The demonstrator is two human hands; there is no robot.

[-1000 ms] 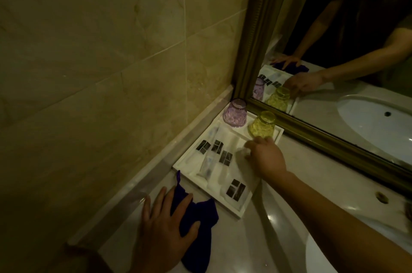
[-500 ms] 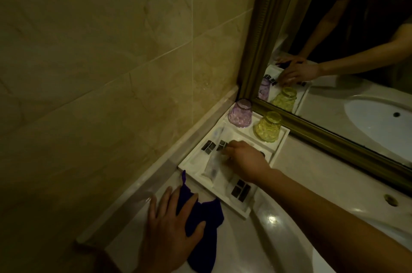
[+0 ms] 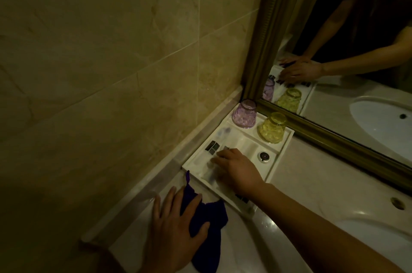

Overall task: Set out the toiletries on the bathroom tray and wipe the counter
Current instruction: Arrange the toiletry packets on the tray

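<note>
— Cloth [image 3: 207, 226] first, nearest the camera: where was it?

— Dark blue, bunched on the counter [image 3: 301, 185] just in front of the tray [image 3: 283, 156]. The left hand [image 3: 176, 230] lay flat on it, fingers spread, pressing rather than gripping. I'd judge the wiping was not yet under way.

— And the right hand [image 3: 236, 170]?

— It reached over the tray, palm down, fingertips bent onto the packets in the middle compartments. Whether it had actually pinched one, I could not tell; the hand covered what was under it and the shot was blurred there.

— What was already set out?

— A dark-labelled sachet [image 3: 213, 149] showed clear in the left compartment, another dark packet [image 3: 242, 198] peeked out under the wrist at the near end, and a small round item [image 3: 264, 156] sat in the right compartment. Further back, a purple glass [image 3: 244, 113] and a yellow glass [image 3: 272, 127] stood upside down at the tray's far end, against the mirror [image 3: 334, 72].

— So how far along?

— Setting out looked nearly finished, only tidying left. The counter wipe seemed the main step remaining.
</note>
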